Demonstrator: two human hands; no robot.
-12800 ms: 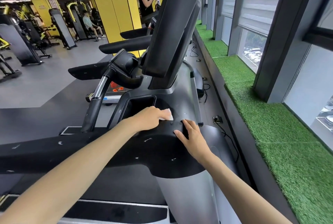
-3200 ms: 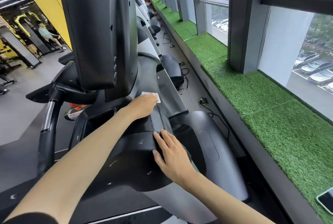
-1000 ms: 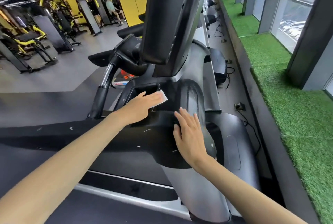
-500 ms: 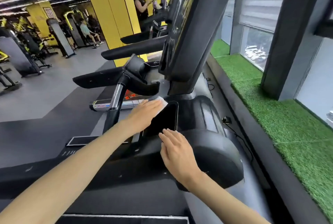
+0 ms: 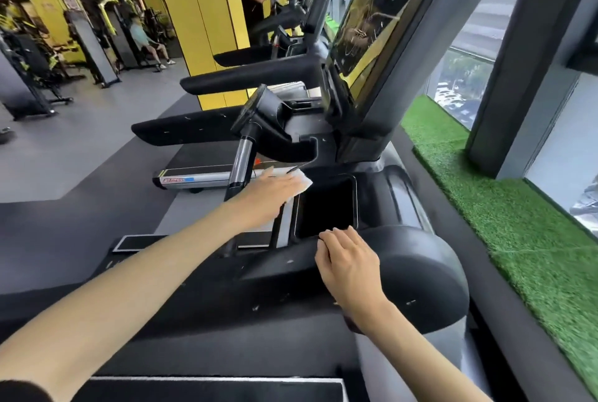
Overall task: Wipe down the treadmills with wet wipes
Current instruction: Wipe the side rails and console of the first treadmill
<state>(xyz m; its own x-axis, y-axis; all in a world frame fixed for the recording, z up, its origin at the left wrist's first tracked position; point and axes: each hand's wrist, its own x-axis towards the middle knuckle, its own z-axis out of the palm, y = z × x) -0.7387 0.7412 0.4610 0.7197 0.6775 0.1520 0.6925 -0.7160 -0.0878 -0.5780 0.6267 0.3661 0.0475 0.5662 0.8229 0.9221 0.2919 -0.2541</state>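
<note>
A black treadmill console (image 5: 401, 259) fills the middle of the view, with a recessed cup tray (image 5: 325, 207) and a tilted screen (image 5: 369, 22) above it. My left hand (image 5: 268, 192) lies flat over a white wet wipe (image 5: 302, 182) and presses it on the console's left side, just left of the tray. Only the wipe's far corner shows past my fingers. My right hand (image 5: 348, 260) rests on the console's rounded front edge, fingers loosely bent at the tray's near rim, holding nothing.
A chrome-and-black handlebar post (image 5: 241, 162) rises just beyond my left hand. More treadmills (image 5: 246, 77) line up behind. A strip of artificial grass (image 5: 504, 207) and window pillars (image 5: 504, 55) run along the right. Yellow columns (image 5: 207, 13), gym machines and people stand at the back left.
Over the last second my left hand slid the wipe from the console's centre toward its left side by the tray. My right hand stayed on the front edge. The view swung left.
</note>
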